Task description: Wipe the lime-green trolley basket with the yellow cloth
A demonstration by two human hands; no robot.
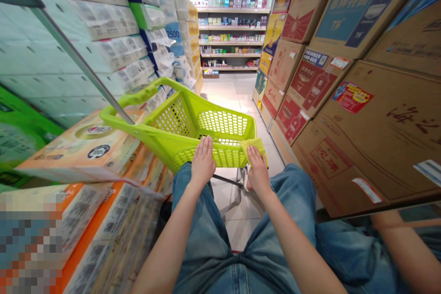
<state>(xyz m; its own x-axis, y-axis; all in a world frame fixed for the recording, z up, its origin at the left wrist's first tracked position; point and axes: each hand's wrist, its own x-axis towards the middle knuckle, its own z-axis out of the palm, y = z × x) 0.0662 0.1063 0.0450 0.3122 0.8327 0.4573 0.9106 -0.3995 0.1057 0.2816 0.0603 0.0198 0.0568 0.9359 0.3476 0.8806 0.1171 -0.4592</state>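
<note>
A lime-green plastic shopping basket on wheels [193, 124] stands on the aisle floor in front of my knees, its handle raised to the left. My left hand [203, 161] lies flat on the basket's near wall, fingers stretched out and together. My right hand [257, 170] presses a yellow cloth [253, 146] against the basket's near right corner, fingers laid over the cloth. Both forearms reach out over my blue jeans [241, 234].
Stacked tissue packs [89, 147] line the left side, with wrapped paper rolls above. Brown cardboard boxes [375, 128] are piled on the right. A grey metal bar [79, 59] slants across the left. Shelves of goods [230, 23] close the aisle's far end over a pale tiled floor.
</note>
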